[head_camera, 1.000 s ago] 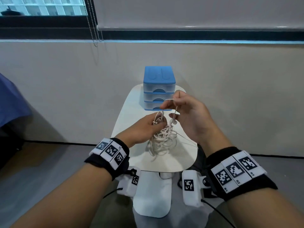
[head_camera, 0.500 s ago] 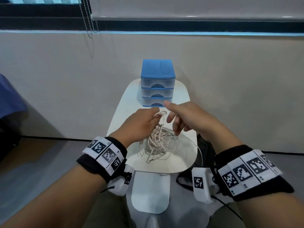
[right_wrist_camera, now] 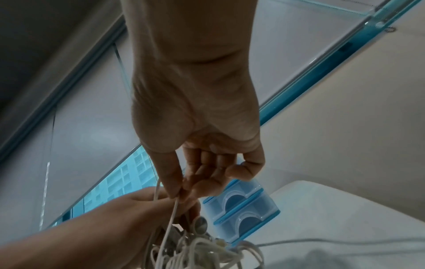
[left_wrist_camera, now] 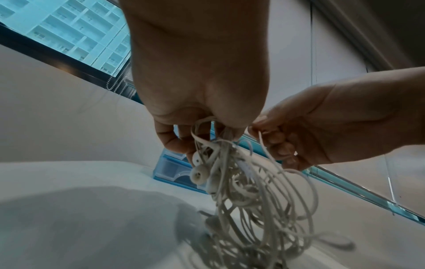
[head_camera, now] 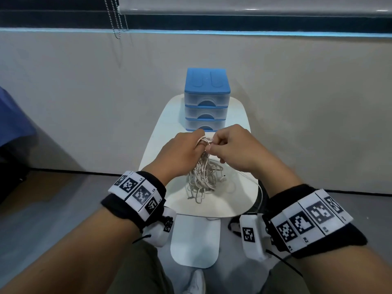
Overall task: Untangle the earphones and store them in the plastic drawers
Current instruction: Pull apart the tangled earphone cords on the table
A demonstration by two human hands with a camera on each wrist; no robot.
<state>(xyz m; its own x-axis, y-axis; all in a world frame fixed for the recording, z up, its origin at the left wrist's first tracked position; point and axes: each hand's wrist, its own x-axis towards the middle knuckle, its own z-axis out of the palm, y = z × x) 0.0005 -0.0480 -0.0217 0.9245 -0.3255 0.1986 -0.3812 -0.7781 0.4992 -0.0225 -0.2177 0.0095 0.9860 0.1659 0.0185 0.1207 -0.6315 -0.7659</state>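
Note:
A tangle of white earphones (head_camera: 202, 177) hangs above the small white table (head_camera: 239, 200), its lower loops reaching the top. My left hand (head_camera: 184, 149) grips the upper end of the bundle; the earbuds (left_wrist_camera: 199, 173) dangle just below its fingers. Close to its right, my right hand (head_camera: 231, 149) pinches one cord (right_wrist_camera: 171, 216) between thumb and forefinger. The blue-topped plastic drawers (head_camera: 206, 100) stand behind the hands at the table's far end, all three drawers shut.
A beige wall (head_camera: 307, 102) rises right behind the table, with a blind chain (head_camera: 115, 20) hanging at upper left. The table's white base (head_camera: 195, 240) lies on the grey floor between my knees. One loose cord (head_camera: 261, 194) trails over the table's right edge.
My right hand came down from a raised pull, opened briefly, and now pinches a cord beside the left hand. The left hand keeps hold of the bundle's top.

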